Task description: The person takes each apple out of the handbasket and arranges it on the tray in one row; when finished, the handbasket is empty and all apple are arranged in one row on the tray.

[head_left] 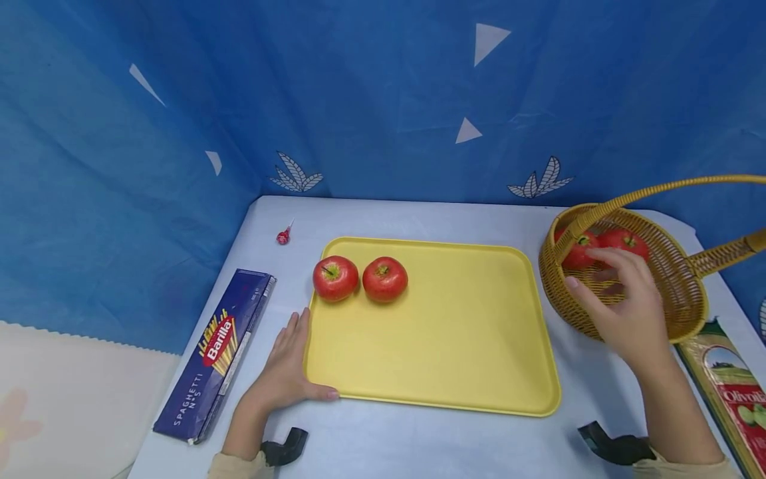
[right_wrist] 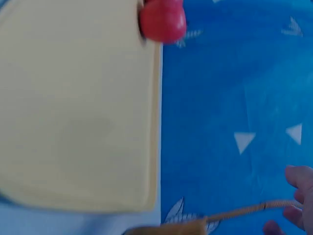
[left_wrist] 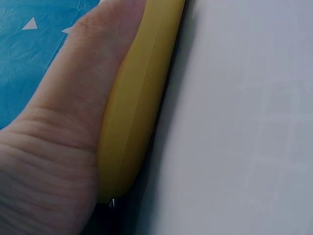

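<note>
My left hand (head_left: pixel 286 372) rests at the near left corner of a yellow tray (head_left: pixel 455 332), fingers along its left side and thumb against the front edge. In the left wrist view, the thumb side lies against the tray's rim (left_wrist: pixel 132 107). Two red apples, one at the corner (head_left: pixel 335 279) and another apple (head_left: pixel 385 279) beside it, sit on the tray's far left. Over a wicker basket (head_left: pixel 556 299) hovers my right hand (head_left: pixel 628 313), fingers loosely bent with nothing between them. Inside the basket are a left apple (head_left: pixel 576 254) and a right apple (head_left: pixel 625 241), partly behind the hand.
A blue spaghetti box (head_left: pixel 215 352) lies left of the tray. Behind it is a small red lollipop (head_left: pixel 284 235). A bag labelled Olivoila (head_left: pixel 733 392) lies at the right edge, and the basket's tall handle (head_left: pixel 676 184) arches up. Blue cloth (head_left: pixel 389 100) hangs behind the table.
</note>
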The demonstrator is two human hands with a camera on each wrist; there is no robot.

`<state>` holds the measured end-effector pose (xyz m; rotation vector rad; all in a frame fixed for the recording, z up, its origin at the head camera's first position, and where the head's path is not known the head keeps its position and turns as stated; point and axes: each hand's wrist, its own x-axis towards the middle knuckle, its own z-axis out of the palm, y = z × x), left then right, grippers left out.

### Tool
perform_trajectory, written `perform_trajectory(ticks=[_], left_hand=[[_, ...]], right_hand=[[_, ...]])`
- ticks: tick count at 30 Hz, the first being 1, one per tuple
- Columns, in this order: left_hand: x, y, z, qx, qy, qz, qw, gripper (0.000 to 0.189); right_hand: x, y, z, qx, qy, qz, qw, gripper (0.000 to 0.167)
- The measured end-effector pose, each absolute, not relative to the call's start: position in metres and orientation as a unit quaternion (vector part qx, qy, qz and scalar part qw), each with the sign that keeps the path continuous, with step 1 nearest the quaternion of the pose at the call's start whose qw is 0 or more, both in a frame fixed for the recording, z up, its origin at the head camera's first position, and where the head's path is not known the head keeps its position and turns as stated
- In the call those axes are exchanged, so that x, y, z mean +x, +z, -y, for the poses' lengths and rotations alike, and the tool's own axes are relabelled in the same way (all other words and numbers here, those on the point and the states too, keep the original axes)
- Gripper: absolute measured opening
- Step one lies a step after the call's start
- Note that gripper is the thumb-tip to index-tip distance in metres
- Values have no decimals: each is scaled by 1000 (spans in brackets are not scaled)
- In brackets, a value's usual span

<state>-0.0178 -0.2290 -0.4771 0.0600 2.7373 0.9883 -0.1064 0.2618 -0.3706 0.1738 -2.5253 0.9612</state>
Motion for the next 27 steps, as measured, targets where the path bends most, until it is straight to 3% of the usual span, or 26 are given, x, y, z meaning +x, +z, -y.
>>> perform_trajectory(ticks=[9,23,27], left_hand=[[-18,-478,229,19,337,-934,115,158],[-18,-477,229,19,343,-932,113,158],[-19,-477,229,19,344,-932,113,158]], right_hand=[[-144,-393,-308,-20,327,937,123,69],[-195,-416,-320,-10,311,950,9,95],[-204,-417,-321,-8,304,953,-12,95]])
